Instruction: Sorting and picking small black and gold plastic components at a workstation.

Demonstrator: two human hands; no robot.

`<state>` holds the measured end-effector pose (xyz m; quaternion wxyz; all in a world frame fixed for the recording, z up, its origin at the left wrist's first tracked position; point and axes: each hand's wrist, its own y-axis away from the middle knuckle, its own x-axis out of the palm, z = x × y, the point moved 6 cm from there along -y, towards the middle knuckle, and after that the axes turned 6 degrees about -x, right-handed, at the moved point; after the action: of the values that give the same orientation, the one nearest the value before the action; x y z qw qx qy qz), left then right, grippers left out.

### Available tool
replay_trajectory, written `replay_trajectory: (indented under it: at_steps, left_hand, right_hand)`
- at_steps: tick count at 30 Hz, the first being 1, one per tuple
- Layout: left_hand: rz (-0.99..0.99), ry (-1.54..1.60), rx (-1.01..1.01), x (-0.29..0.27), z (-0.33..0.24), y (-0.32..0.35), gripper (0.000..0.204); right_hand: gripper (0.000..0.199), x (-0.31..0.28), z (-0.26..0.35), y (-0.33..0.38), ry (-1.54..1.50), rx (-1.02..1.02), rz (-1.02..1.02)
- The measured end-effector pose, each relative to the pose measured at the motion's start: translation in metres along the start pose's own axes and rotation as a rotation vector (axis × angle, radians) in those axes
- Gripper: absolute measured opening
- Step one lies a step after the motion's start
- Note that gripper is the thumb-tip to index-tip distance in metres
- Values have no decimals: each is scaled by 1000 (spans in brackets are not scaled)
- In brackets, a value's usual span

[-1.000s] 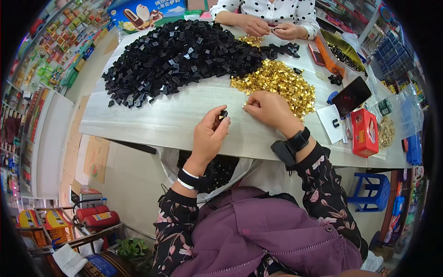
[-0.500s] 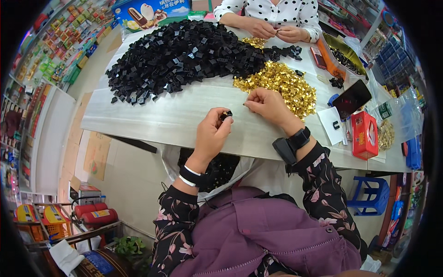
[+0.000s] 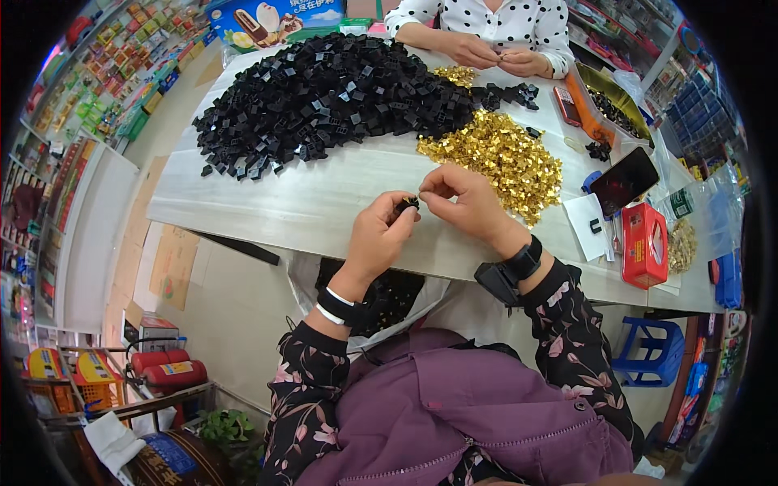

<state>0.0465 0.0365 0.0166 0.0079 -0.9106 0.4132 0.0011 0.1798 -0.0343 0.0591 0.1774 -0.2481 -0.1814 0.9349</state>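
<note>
My left hand (image 3: pixel 377 240) pinches a small black plastic piece (image 3: pixel 408 206) with a glint of gold on it, above the near part of the table. Beside it, my right hand (image 3: pixel 468 209) has thumb and forefinger pressed together, their tips close to the black piece. Whatever those fingertips hold is too small to make out. A large heap of black plastic pieces (image 3: pixel 324 101) lies beyond my left hand. Just past my right hand spreads a pile of small gold metal pieces (image 3: pixel 510 158).
Opposite me, a person in a dotted shirt (image 3: pixel 494 24) works with both hands. At the right stand a red tin (image 3: pixel 645 245), a dark-screened phone (image 3: pixel 624 181) and a box of dark pieces (image 3: pixel 613 109). An open white sack (image 3: pixel 438 293) hangs below the table edge (image 3: pixel 324 261).
My right hand has moved left from beside the gold pile to the black piece. My left hand has shifted slightly right and keeps its hold. The view has shifted a little.
</note>
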Motion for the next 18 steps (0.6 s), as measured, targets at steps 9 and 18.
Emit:
replay_trajectory:
  at_steps: [9, 18]
  left_hand:
    - [73, 107, -74, -1, -2, 0, 20]
    - [93, 138, -117, -2, 2, -1, 20]
  right_hand:
    - [10, 0, 31, 0, 303, -381, 25]
    - [9, 5, 32, 2, 263, -417, 47]
